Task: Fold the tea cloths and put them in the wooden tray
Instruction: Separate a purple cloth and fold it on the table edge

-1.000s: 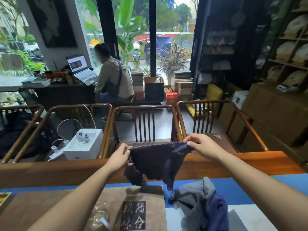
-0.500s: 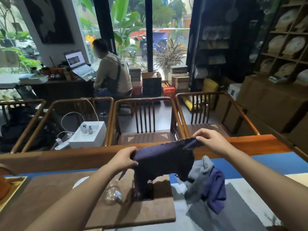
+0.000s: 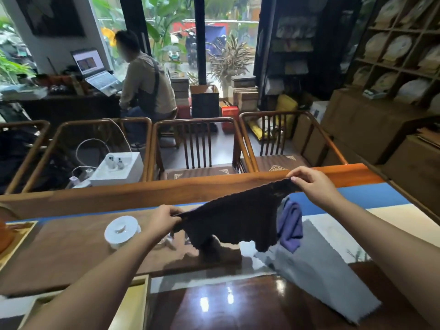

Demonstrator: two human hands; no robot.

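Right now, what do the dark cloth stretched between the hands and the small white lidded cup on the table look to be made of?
Dark cloth: soft, matte textile, probably a nubby absorbent weave; it sags between the left hand and right hand, and its edge looks scalloped. White lidded cup: likely glazed porcelain or ceramic; smooth, glossy white with a knobbed lid.

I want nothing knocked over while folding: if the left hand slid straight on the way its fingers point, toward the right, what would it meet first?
Probably only the dark cloth that the left hand already pinches; beyond it lies the purple cloth. The white lidded cup sits on the other side. Depth is uncertain.
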